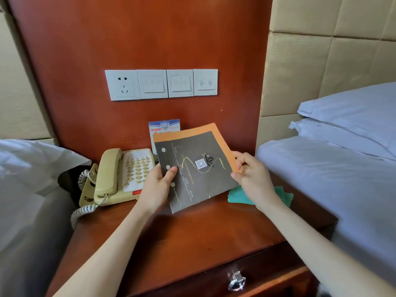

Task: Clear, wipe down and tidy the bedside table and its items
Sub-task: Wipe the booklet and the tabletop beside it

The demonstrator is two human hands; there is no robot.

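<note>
1. Head view: the left hand (157,185) and right hand (251,175) pinch opposite edges of a dark grey card booklet with orange backing (194,166) — lifted above the reddish wooden bedside table (192,228).
2. Light, thin, probably bendy — best gripped at its edges.

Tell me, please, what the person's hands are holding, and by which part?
Both hold a dark booklet with an orange sheet behind it: the left hand grips its left edge, and the right hand pinches the right edge.
</note>
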